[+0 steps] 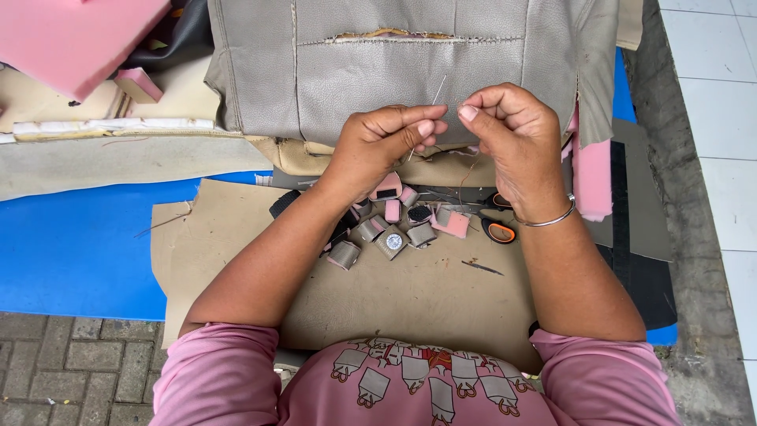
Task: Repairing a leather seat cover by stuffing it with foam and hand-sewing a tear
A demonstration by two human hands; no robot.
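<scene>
My left hand (386, 142) pinches a thin sewing needle (436, 93) that points up and to the right. Close beside it, my right hand (512, 130) has thumb and forefinger pressed together, apparently on a thread too fine to see clearly. A metal bangle circles my right wrist. Both hands hover in front of a grey leather seat cover (378, 71) with a torn seam (390, 35) near its top. Below the hands lie several small grey and pink foam-backed leather scraps (390, 229).
Orange-handled scissors (497, 229) lie under my right wrist on tan cardboard (410, 292). Pink foam pieces (71, 39) sit at upper left, another pink foam strip (591, 177) at right. A blue mat (71, 244) covers the left; paving bricks and white tiles border it.
</scene>
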